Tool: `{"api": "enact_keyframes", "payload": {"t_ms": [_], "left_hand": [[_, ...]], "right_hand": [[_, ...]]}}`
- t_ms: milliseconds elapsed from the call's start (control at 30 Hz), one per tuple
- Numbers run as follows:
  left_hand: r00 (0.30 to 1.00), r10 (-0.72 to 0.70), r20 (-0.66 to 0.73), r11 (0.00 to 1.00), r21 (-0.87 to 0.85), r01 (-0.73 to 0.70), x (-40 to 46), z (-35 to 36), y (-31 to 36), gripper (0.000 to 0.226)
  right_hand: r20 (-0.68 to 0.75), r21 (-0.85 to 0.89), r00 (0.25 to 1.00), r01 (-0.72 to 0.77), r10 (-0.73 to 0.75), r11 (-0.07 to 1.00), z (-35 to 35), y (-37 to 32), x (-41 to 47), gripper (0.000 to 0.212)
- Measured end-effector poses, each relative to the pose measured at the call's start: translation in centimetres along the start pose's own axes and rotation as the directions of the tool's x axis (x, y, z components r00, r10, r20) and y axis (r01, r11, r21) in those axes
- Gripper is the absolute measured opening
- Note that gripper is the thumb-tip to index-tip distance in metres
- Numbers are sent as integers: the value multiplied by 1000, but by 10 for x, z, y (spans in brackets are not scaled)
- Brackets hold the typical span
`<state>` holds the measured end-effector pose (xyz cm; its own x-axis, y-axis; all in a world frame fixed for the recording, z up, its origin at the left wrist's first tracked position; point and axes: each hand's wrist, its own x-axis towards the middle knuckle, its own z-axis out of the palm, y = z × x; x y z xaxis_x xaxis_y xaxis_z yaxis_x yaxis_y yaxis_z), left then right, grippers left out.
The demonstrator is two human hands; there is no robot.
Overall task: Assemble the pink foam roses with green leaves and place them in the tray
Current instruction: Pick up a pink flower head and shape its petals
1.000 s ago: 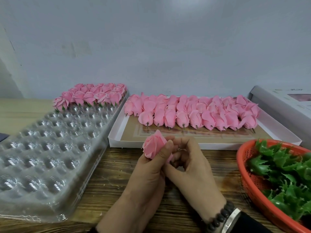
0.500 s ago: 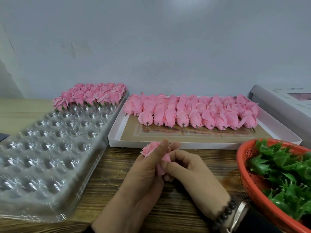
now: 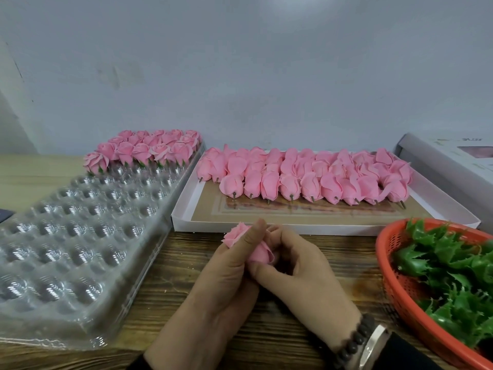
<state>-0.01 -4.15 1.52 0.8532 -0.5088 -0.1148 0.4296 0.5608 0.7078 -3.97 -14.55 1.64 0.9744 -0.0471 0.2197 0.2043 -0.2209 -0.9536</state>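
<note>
A: Location of pink foam rose [image 3: 249, 243]?
B: Held above wooden table [image 3: 306, 340], pinched by left hand [image 3: 226, 273] and right hand [image 3: 298, 271]; near clear tray [image 3: 80, 236].

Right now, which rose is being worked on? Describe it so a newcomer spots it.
Start at the white box of loose roses; just in front of it, over the wooden table, both hands meet. The rose pinched between them is the only one off a tray.
</note>
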Motion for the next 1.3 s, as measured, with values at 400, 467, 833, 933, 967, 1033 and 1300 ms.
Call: {"api": "enact_keyframes", "payload": {"t_ms": [400,467,833,933,967,1033,1300], "left_hand": [[999,33,-16,997,66,-31,0,1,-1,33],[999,33,8,994,107,-33,0,2,1,34],[925,374,-68,840,449,-306,2,-5,0,24],[877,480,33,640,670,-376,0,-1,0,29],[872,485,69,594,705,-387,-1,-1,0,28],[884,458,91,564,739,-368,-1,0,-1,33],[910,370,187,224,933,-283,-3,-9,3,94]], "right_hand": [[3,66,999,-52,52,996,0,1,1,17],[55,134,993,-115,108,984,-4,0,2,10],[-166,10,984,69,-66,998,-3,2,1,6],[-170,-92,975,129,-143,987,-8,1,1,19],[-131,-118,979,139,-154,983,-9,1,0,24],[-46,-168,986,150,-160,974,-12,0,0,34],[113,-117,983,157,-144,981,-17,-7,0,34]]}}
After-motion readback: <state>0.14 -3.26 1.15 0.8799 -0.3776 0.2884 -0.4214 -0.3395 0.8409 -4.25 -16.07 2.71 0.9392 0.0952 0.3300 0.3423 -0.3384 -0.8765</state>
